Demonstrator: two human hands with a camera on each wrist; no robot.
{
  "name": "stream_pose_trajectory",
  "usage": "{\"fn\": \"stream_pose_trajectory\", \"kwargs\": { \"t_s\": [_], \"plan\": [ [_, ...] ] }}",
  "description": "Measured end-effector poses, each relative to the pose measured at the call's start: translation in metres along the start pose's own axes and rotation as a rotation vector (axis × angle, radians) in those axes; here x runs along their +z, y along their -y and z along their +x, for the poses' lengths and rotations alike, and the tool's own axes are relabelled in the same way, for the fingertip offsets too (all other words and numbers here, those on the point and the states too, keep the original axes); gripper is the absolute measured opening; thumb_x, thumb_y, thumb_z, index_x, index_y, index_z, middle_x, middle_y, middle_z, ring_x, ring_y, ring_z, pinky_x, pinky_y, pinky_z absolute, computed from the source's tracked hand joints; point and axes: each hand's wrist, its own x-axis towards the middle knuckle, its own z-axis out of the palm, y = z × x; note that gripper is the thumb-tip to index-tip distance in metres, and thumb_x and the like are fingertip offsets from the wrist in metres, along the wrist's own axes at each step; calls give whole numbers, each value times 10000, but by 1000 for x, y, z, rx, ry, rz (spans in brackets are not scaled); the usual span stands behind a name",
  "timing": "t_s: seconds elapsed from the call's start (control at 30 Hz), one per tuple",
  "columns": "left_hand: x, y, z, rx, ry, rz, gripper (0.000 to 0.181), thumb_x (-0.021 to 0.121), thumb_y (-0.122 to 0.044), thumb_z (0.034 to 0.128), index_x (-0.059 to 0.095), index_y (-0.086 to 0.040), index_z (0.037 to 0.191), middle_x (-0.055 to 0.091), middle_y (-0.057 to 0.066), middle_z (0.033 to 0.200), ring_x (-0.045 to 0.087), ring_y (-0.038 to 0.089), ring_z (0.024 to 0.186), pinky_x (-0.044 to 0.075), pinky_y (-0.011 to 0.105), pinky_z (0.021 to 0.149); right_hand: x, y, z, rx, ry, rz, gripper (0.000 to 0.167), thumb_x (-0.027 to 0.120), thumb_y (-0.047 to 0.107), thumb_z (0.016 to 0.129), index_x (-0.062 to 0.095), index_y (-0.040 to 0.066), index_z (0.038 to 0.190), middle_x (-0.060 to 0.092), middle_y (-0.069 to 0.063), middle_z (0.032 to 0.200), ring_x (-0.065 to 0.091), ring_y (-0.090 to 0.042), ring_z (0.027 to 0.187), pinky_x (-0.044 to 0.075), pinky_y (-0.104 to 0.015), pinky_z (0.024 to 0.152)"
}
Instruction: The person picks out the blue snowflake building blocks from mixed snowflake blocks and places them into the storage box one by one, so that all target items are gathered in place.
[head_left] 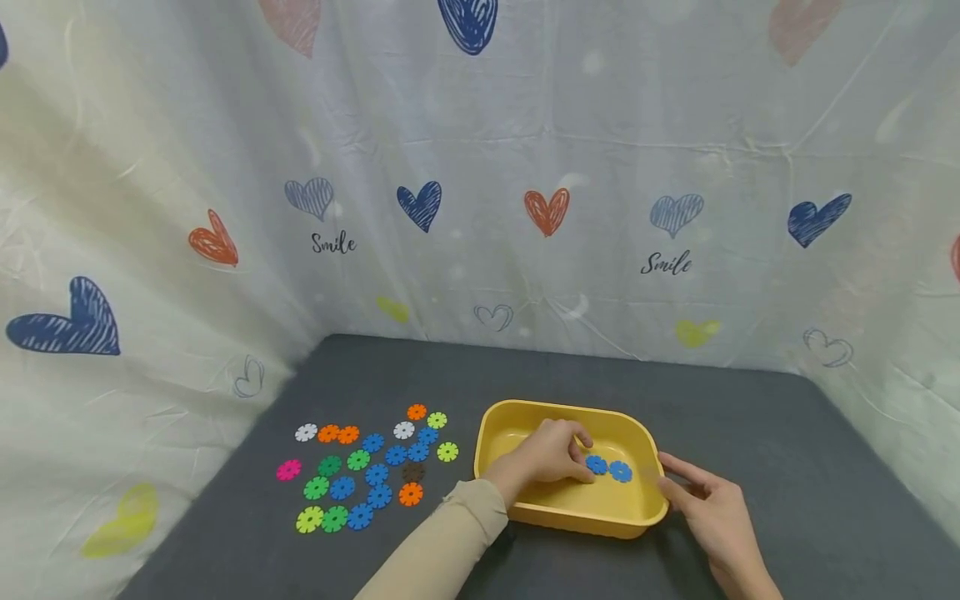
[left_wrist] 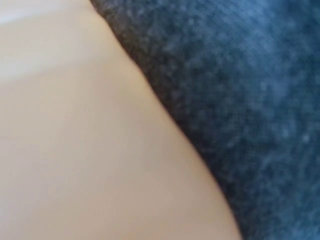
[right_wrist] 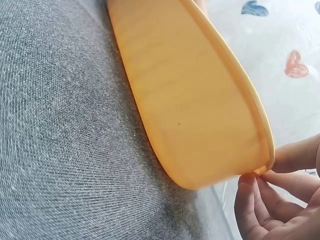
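A yellow plastic tub (head_left: 577,517) stands on the dark cloth-covered table. My left hand (head_left: 551,454) reaches into it from the left, its thumb and index finger apart. Just at those fingertips lies a blue notched disc (head_left: 596,465), with a second blue disc (head_left: 620,472) to its right on the tub floor. My right hand (head_left: 712,508) pinches the tub's right rim between thumb and fingers; the right wrist view shows its fingers (right_wrist: 272,202) at the rim. Only blurred forearm and sleeve (left_wrist: 100,140) show in the left wrist view.
Left of the tub, several notched discs lie spread on the table: blue discs (head_left: 377,474), green discs (head_left: 334,518), orange discs (head_left: 411,494), white discs (head_left: 404,430), yellow-green discs (head_left: 447,452), a pink disc (head_left: 288,470) and a brown disc (head_left: 413,472). A heart-printed curtain (head_left: 480,250) hangs behind.
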Motion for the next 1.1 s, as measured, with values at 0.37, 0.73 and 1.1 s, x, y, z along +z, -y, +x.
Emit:
{"fn": "stream_pose_trajectory", "kwargs": {
  "t_s": [0.37,0.73,1.1],
  "plan": [
    [1,1,-1,-12,7,8,226,872,-211,766,723,-117,908,598,-116,682,541,24,634,451,168,618,-1,-1,0,23,18,-7,524,713,189,914,559,29,1389,681,-65,904,592,-183,756,527,-307,648],
    [1,-4,-2,-51,9,-6,231,862,-208,778,711,-116,928,590,-100,685,534,38,618,442,176,604,-4,-2,2,29,33,-18,522,691,196,934,540,30,1405,672,-67,876,582,-182,761,525,-306,667],
    [4,-3,0,-77,-7,18,207,856,-231,786,709,-146,905,584,-107,682,530,33,619,436,171,596,-4,-1,2,31,39,-26,525,690,207,939,535,39,1412,688,-62,947,589,-175,776,523,-298,679]
  ]
}}
